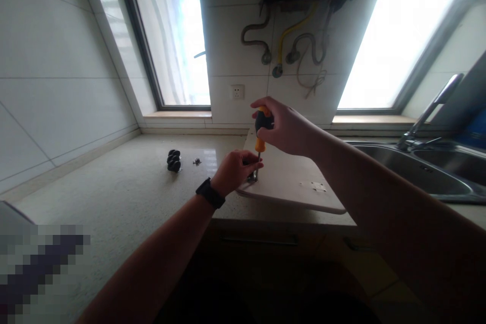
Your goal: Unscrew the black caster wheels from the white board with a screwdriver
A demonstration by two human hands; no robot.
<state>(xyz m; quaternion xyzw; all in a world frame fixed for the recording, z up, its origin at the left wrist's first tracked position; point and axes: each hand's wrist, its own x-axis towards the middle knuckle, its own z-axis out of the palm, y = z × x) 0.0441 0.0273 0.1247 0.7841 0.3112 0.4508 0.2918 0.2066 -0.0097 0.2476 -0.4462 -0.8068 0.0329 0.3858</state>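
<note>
My right hand (275, 124) is wrapped around the handle of an orange and black screwdriver (260, 145), which stands upright with its tip down at the corner of a pale board (284, 174). My left hand (243, 167) is closed beside the shaft, thumb and fingers pinched. Partly hidden under its fingers is a dark caster with a metal plate (251, 178), resting on the board's near left corner. A small cluster of screws (196, 161) lies on the counter to the left, near several black casters (173, 161).
The board lies flat on a speckled counter (132, 197), its near edge close to the counter's front edge. On its right part is a small patch with holes (318, 187). A steel sink (402, 169) with a faucet (425, 111) is at the right. Pipes hang from the wall behind.
</note>
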